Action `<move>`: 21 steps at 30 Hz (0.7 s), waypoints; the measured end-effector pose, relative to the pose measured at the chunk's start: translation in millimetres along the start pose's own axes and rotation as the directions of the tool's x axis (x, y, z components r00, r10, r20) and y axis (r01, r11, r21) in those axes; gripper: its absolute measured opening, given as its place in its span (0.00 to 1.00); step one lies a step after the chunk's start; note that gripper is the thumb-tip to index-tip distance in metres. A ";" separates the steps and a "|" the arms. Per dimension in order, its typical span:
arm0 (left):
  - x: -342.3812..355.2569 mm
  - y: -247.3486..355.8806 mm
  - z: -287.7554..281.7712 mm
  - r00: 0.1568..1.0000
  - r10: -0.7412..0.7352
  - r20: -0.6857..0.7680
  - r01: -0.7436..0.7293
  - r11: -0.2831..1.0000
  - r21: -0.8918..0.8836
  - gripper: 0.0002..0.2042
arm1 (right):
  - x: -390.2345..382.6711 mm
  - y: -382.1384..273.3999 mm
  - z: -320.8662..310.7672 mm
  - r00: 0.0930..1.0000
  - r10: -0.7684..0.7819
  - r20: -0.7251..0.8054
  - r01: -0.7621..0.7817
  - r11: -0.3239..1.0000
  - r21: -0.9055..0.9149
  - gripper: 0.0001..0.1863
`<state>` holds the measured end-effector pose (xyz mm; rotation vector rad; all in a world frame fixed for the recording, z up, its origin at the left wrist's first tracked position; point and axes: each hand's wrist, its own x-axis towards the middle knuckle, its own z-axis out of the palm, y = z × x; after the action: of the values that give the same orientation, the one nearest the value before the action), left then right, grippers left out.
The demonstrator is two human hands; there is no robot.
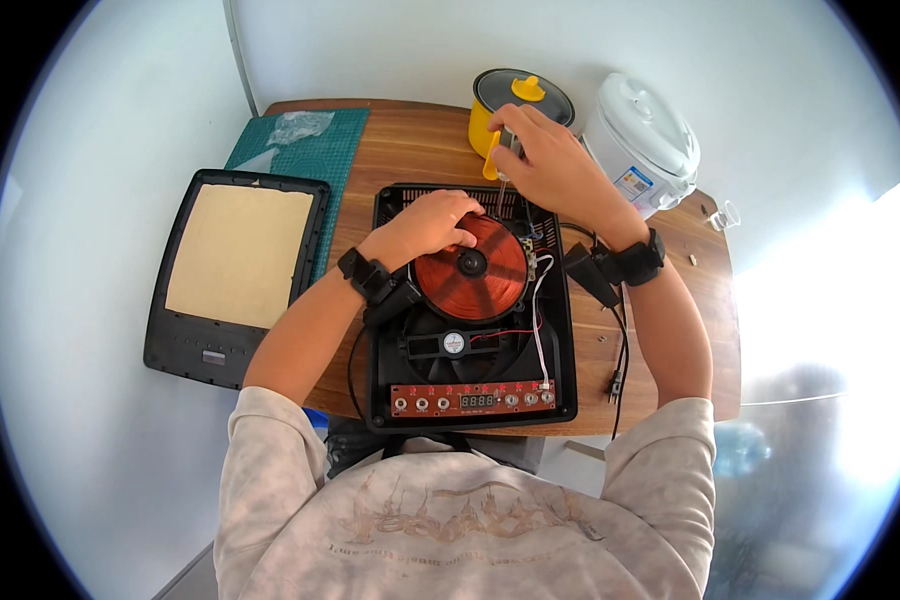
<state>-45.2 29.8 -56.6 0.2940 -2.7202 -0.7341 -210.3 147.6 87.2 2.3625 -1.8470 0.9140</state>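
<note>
An opened induction cooker base lies in front of me, its black housing showing the parts inside. My left hand rests on the upper left of the round copper coil, fingers bent over its edge and thumb on its top. Above the far edge of the housing, my right hand is closed around a screwdriver with a clear handle. Its thin shaft points down beside the coil; the tip is hard to make out. Nearer me are the cooling fan and a red control board.
The cooker's black cover lies at left, partly on a green cutting mat. A yellow pot and a white rice cooker stand behind. A power plug and small cup are at right.
</note>
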 end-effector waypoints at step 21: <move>-2.7 1.0 -0.1 1.000 0.001 0.013 -0.001 1.000 -0.011 0.25 | 18.2 47.8 -11.5 0.999 -0.019 0.045 0.021 0.998 -0.058 0.11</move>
<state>-42.8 31.3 -56.7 0.2867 -2.7275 -0.7531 -255.4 120.8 88.6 2.3813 -1.8349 0.8016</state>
